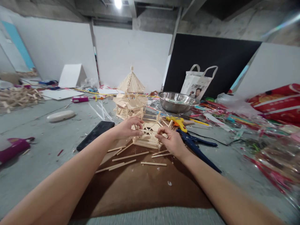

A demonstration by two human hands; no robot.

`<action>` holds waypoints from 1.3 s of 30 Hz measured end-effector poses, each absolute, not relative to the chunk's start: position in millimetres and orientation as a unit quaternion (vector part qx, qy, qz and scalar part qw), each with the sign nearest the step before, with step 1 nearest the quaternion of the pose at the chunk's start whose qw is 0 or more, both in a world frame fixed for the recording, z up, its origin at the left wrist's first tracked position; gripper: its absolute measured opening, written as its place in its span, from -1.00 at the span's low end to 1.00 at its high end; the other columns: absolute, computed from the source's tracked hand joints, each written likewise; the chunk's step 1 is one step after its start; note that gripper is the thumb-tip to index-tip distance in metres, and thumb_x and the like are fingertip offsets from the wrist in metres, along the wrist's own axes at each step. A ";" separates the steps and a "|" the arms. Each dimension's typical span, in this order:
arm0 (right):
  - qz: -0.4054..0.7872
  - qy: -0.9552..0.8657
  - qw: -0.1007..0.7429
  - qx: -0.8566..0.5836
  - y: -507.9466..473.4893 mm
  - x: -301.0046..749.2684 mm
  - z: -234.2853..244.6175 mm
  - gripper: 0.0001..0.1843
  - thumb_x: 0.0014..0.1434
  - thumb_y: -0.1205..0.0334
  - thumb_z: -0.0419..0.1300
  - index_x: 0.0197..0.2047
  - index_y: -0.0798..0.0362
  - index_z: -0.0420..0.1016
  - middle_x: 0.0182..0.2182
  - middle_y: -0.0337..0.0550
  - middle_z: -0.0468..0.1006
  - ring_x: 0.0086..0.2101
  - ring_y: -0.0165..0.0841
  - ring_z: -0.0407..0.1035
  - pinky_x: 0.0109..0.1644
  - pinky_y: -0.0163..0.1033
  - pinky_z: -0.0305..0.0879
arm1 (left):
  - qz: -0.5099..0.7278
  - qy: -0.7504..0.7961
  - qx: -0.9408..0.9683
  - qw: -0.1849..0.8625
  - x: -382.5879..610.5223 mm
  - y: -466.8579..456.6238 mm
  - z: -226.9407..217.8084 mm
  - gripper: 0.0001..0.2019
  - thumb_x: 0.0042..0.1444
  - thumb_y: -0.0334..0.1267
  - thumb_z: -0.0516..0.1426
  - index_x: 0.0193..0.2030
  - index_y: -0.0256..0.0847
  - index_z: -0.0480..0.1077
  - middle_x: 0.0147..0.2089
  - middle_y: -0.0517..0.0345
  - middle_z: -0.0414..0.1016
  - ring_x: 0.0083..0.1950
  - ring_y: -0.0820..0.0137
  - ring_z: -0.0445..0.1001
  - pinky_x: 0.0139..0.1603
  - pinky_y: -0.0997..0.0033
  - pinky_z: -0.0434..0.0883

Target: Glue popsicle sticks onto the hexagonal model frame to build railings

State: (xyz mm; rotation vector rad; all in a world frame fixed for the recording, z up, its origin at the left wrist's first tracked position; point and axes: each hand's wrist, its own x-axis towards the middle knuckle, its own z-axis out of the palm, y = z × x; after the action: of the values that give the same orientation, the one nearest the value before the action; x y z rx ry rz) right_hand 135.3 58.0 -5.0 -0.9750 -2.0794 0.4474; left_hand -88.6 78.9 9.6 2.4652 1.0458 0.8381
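Observation:
In front of me stands a small frame of thin wooden sticks, with short posts around its rim. My left hand is at the frame's left side, its thumb and fingers apart around a post. On the right, my right hand has its thumb and index finger pinched at one end of a thin wooden stick, which spans the frame between both hands. The fingertips partly hide its ends. Several loose sticks lie on the brown board nearer to me. Behind stands a tiered stick pavilion with a pointed roof.
Right of the frame lie a yellow glue gun and blue-handled cutters. A black phone is on the left. Farther back are a metal bowl, a white tote bag and a heap of sticks.

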 end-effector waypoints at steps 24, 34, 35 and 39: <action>0.226 -0.802 0.394 -0.387 61.6 136.2 -9.5 -0.91 -0.01 0.23 0.10 -0.41 0.06 0.30 -0.49 -0.30 0.33 -0.50 -0.49 0.21 -0.39 -0.39 0.15 | 0.236 0.392 0.867 0.197 -103.5 66.6 32.7 -0.72 -0.11 -0.28 0.13 -0.19 -0.25 0.33 0.01 0.02 0.31 0.07 0.36 0.22 0.09 0.31 0.11; 0.209 -0.807 0.401 -0.380 58.3 135.8 -6.9 -0.84 0.05 0.14 0.06 -0.40 0.07 0.30 -0.49 -0.28 0.34 -0.46 -0.47 0.24 -0.38 -0.39 0.15 | 0.340 0.376 0.848 0.153 -80.3 72.3 14.1 -0.82 -0.05 -0.16 0.10 -0.45 -0.25 0.38 -0.22 0.05 0.45 -0.10 0.36 0.34 -0.03 0.30 0.22; 0.197 -0.811 0.400 -0.378 57.7 136.0 -5.6 -0.84 0.06 0.14 0.06 -0.40 0.07 0.30 -0.48 -0.27 0.35 -0.44 -0.46 0.25 -0.35 -0.38 0.16 | 0.345 0.373 0.850 0.137 -79.5 72.6 13.6 -0.82 -0.05 -0.16 0.09 -0.46 -0.25 0.37 -0.22 0.05 0.45 -0.08 0.35 0.33 -0.02 0.28 0.21; 0.139 -0.824 0.432 -0.339 58.6 137.0 -5.2 -0.87 0.08 0.18 0.05 -0.39 0.06 0.32 -0.38 -0.19 0.39 -0.29 -0.40 0.28 -0.15 -0.29 0.16 | 0.375 0.372 0.846 0.077 -76.8 69.3 18.0 -0.82 -0.02 -0.16 0.07 -0.47 -0.22 0.37 -0.15 0.05 0.42 0.01 0.33 0.25 0.04 0.24 0.15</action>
State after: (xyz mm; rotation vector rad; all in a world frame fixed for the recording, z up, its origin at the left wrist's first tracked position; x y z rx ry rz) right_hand 137.0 58.6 -5.2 -0.8451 -2.0552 0.3468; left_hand -76.8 69.3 18.0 2.5343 1.1138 1.1246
